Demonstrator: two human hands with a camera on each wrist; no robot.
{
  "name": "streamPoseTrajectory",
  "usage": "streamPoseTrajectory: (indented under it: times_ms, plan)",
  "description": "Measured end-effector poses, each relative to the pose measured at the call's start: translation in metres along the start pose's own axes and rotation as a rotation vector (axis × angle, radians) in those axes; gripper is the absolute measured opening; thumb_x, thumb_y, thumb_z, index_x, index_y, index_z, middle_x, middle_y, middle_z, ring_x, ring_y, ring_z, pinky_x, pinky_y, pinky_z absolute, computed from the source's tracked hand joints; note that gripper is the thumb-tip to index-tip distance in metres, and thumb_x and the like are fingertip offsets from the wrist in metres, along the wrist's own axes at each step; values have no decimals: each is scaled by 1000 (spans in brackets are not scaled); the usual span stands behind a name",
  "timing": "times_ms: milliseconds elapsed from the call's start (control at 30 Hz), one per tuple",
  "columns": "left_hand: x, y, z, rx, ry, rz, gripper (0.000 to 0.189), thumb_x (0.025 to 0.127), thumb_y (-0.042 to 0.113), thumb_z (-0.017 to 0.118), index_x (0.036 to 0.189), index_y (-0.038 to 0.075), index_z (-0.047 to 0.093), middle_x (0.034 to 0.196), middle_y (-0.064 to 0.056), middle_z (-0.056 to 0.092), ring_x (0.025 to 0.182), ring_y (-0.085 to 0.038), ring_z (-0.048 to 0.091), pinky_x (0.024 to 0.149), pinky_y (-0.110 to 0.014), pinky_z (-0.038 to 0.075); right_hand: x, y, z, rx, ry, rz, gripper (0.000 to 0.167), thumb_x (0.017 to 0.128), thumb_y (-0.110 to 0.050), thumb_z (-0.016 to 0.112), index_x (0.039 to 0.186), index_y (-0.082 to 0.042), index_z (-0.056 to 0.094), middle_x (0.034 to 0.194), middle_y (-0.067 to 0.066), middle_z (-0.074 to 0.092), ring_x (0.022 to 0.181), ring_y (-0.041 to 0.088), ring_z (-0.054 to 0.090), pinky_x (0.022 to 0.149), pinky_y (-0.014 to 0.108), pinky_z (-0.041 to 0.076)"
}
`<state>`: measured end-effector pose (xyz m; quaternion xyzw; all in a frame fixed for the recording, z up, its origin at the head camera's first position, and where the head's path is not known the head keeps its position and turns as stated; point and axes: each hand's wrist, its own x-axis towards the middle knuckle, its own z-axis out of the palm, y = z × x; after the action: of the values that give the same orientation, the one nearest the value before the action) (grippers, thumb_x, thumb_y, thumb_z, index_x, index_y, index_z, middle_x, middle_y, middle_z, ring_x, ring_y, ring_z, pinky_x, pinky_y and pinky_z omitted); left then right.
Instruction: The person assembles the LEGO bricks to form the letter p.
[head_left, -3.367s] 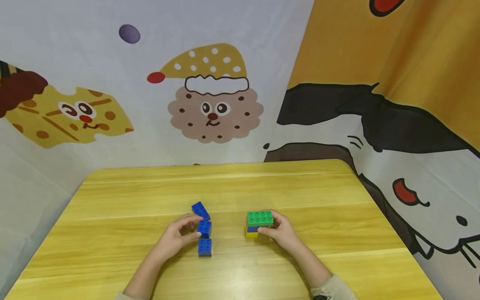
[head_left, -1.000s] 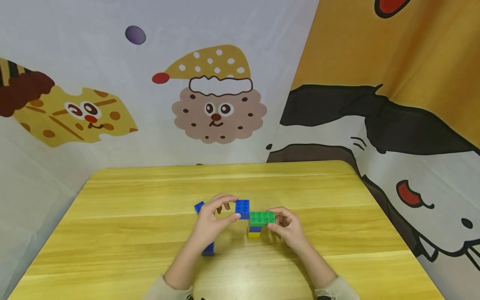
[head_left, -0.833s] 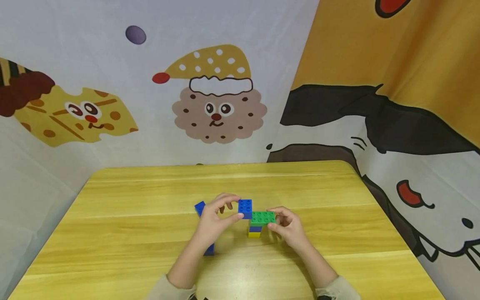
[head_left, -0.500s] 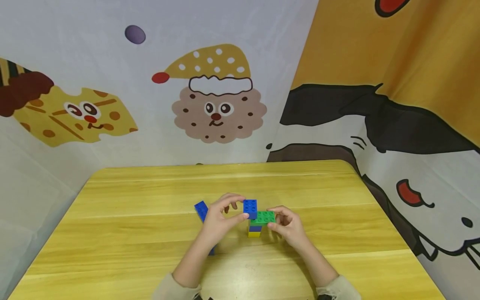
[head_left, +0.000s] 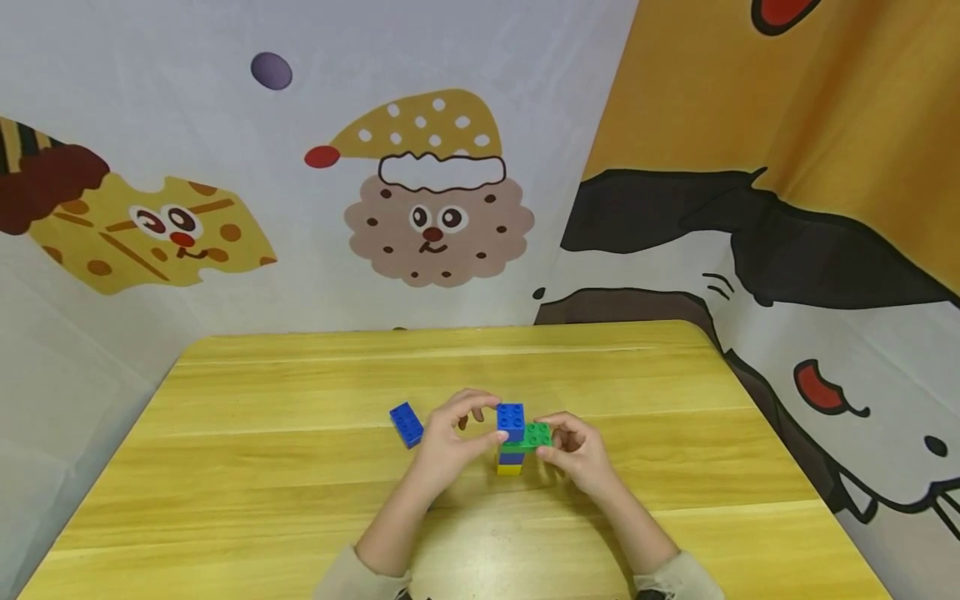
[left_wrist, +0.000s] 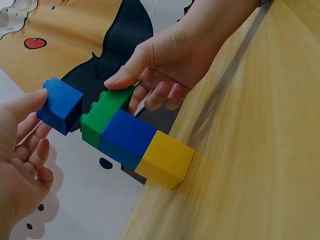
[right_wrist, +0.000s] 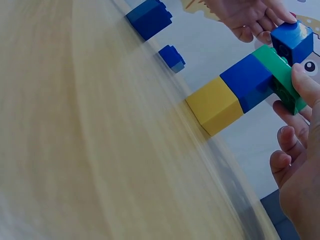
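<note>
A small tower stands on the table: a yellow brick (head_left: pixel 509 470) at the bottom, a blue brick (left_wrist: pixel 127 137) on it, and a longer green brick (head_left: pixel 537 436) on top, its right end overhanging. My right hand (head_left: pixel 577 452) pinches that overhanging end between thumb and fingers. My left hand (head_left: pixel 450 442) pinches another square blue brick (head_left: pixel 510 422), studs up, by its left side. This brick sits just over the left end of the green one; the left wrist view (left_wrist: pixel 60 105) shows a narrow gap between them.
Farther back on the wooden table (head_left: pixel 285 500) lies a longer blue brick (head_left: pixel 407 425), left of the tower. Another blue brick (right_wrist: pixel 149 20) stands on the table in the right wrist view; my left arm hides it from the head view. A patterned cloth (head_left: pixel 427 50) hangs behind the table.
My left hand has picked up the middle blue brick from the table and carried it right, over the green brick's left end. My right hand still holds the green brick.
</note>
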<state>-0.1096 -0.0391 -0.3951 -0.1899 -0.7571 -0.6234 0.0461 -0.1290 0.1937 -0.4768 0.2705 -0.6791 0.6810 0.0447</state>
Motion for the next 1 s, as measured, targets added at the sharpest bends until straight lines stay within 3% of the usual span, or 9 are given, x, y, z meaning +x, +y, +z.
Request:
streamPoseTrajectory:
  times_ms: [133,367,533,667,800,900,1000]
  plan:
    - [-1,-1,3,-10,-8,-14,34,79,3,77,112,4,67,107,-2,64,92,-37,50,76,-42,39,0,-1,-1,-9,-8,15,30,81,17,64,110,14,57,73,3,53,61,10,45,49,22,38]
    - [1,-24,8,-5,3,17,35,79,14,80,112,15,69,106,11,63,88,-21,51,74,-35,38,1,-9,1,-17,-21,11,30,80,22,61,109,16,56,72,5,53,61,11,44,49,23,38]
    - [0,-29,11,4,3,20,35,78,14,80,111,16,69,105,11,63,87,-21,51,73,-36,39,3,-21,6,-17,-14,7,30,80,23,61,108,15,57,73,4,53,62,11,45,50,22,39]
    - [0,-25,12,4,-1,8,35,79,8,79,112,12,68,107,5,63,87,-30,51,70,-42,40,3,-22,7,-18,-10,12,29,80,22,61,108,16,56,73,3,54,63,11,46,51,21,39]
    - [-2,-8,10,2,-19,21,34,81,3,76,113,5,67,109,-4,63,86,-38,49,69,-41,40,3,-21,7,-24,-10,9,29,79,23,61,107,17,56,73,3,53,62,10,46,51,21,38]
    - [-4,3,8,7,-30,38,33,82,2,74,113,3,66,110,-7,63,84,-37,49,68,-38,40,4,-21,7,-24,-8,3,29,79,23,61,107,16,56,72,3,53,62,10,45,50,21,38]
    - [-4,4,8,7,-29,49,32,82,2,74,113,1,66,110,-7,63,84,-35,49,67,-38,41,4,-22,7,-18,-8,1,30,79,24,60,107,17,56,72,2,53,61,10,45,49,21,39]
